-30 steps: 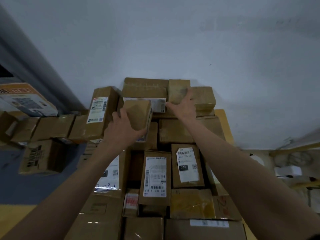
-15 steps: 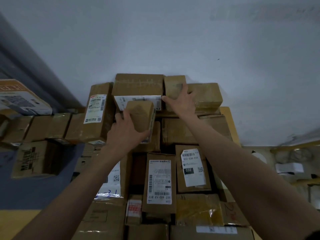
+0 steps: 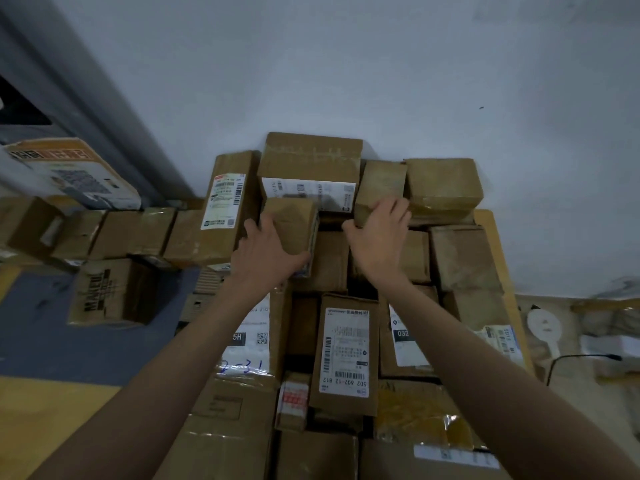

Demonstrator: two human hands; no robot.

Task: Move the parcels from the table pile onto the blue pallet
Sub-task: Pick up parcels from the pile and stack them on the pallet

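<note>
Brown cardboard parcels heaped on the worktop, blue pallet at the left.

A small taped parcel (image 3: 292, 225) sits tilted near the pile's centre; a second small parcel (image 3: 379, 188) stands at its 2 o'clock, against a wider labelled box (image 3: 310, 168). The blue pallet (image 3: 31, 323) lies at 9 o'clock, carrying a printed carton (image 3: 107, 292).

Wooden table (image 3: 493, 237) packed with taped cardboard parcels (image 3: 346, 344).

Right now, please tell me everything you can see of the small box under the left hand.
The small box is plain brown cardboard with wrinkled tape on top and a printed label along its right edge. It sits tilted on the pile, in front of a bigger box that has a white label. The left hand grips its near end, fingers on its left side.
</note>
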